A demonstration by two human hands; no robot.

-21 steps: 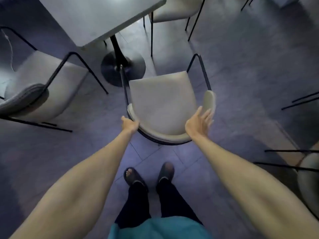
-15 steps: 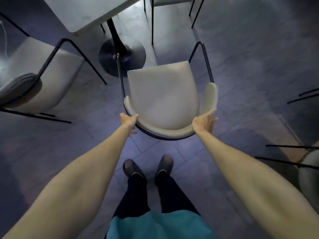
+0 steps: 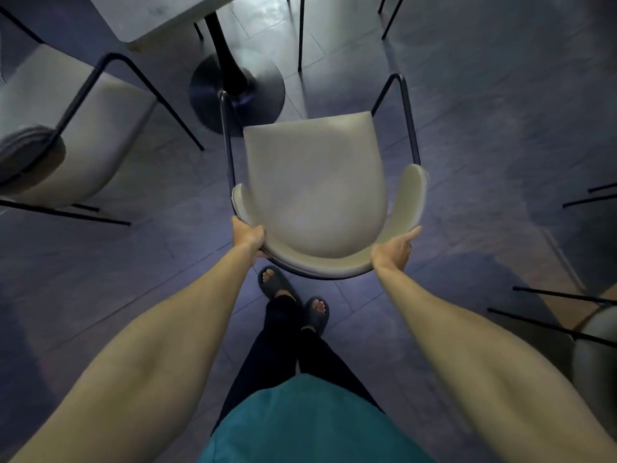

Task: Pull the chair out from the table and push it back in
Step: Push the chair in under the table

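A beige chair (image 3: 314, 188) with a curved backrest and thin black metal legs stands on the dark tiled floor in front of me, its seat facing the table (image 3: 160, 18) at the top left. My left hand (image 3: 248, 233) is closed around the left end of the backrest. My right hand (image 3: 394, 248) holds the right side of the backrest, its fingers pointing forward along the rim. The chair's front legs reach close to the table's round black base (image 3: 263, 91). My two feet in dark slippers are just behind the chair.
A second beige chair (image 3: 76, 128) stands at the left beside the table. Black legs of another chair (image 3: 300, 31) show at the top. More chair legs and a seat edge (image 3: 594, 332) lie at the right. Open floor lies to the right of the chair.
The chair has moved forward, closer to the table base, with both hands on its backrest. My right hand has closed further onto the rim. My left foot has stepped ahead.
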